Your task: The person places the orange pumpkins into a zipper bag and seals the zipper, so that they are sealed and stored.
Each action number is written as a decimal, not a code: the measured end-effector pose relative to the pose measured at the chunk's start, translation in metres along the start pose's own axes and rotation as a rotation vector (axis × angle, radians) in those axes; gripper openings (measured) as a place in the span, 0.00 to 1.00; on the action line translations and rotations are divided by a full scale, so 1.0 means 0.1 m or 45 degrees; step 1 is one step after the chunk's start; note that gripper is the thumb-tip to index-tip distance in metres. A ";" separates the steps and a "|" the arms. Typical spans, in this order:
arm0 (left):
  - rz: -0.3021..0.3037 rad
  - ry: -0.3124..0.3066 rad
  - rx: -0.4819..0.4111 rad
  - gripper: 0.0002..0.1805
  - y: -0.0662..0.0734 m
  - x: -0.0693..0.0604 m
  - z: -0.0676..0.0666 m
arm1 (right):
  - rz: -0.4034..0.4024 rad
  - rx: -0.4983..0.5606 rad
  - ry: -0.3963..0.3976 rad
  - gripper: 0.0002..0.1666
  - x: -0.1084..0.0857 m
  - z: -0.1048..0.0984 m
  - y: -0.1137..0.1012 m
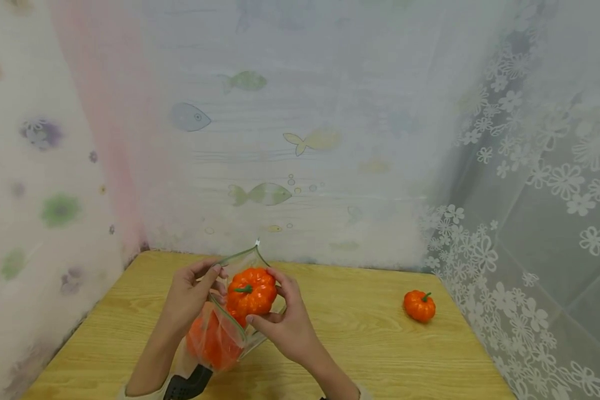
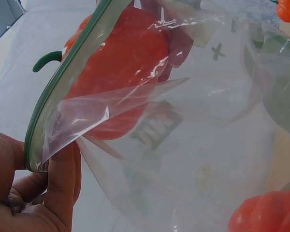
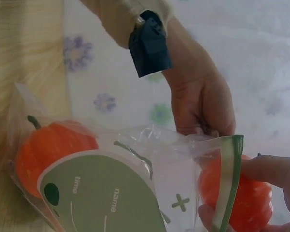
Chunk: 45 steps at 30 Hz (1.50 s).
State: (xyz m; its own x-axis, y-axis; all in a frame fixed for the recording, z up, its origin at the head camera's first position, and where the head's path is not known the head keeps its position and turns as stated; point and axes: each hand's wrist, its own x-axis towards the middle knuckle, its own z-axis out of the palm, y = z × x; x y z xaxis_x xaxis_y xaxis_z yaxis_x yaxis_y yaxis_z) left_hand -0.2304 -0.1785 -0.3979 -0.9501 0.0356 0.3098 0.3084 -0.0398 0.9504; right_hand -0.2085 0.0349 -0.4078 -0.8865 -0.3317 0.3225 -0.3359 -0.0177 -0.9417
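At the left we see the left hand (image 1: pixel 190 289), its thumb and bent fingers pinching the edge of a clear zip bag (image 2: pixel 198 145). We judge this film thin, slippery and apt to fold, so the firmer green zip rim (image 2: pixel 53 99), right under those fingertips, looks the best place to hold the mouth apart. Below the left fingers, inside the bag, sits a bagged pumpkin (image 1: pixel 210 339); its bulk probably weighs the film down and helps keep it hanging.

Between the two hands' fingers, in the bag's mouth, is the upper pumpkin (image 1: pixel 252 291), glossy, ribbed and seemingly artificial. We expect it to be light and stiff, hard to bruise but slick. The right hand (image 1: pixel 292 322) grips its right side, thumb low and fingers higher, spread around the curve. We would hold it like that, across the widest ribs, and spare the slim green stem (image 1: pixel 243 289), which may be its weakest part.

Well to the right of the right fingers, a loose pumpkin (image 1: pixel 420 305) lies tipped on the wooden table (image 1: pixel 360 333), untouched; being round, it might roll if nudged, so we would cup both flanks.
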 end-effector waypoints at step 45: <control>-0.069 0.010 0.069 0.18 0.03 0.03 -0.05 | 0.010 -0.174 0.036 0.41 0.03 -0.02 0.02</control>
State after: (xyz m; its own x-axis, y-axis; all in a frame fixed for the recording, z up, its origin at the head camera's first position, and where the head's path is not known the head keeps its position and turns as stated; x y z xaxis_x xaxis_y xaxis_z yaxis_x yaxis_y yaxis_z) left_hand -0.2330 -0.1838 -0.3945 -0.9657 0.0287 0.2579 0.2584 0.0165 0.9659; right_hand -0.2124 0.0360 -0.4087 -0.8972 -0.3043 0.3199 -0.3678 0.1142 -0.9229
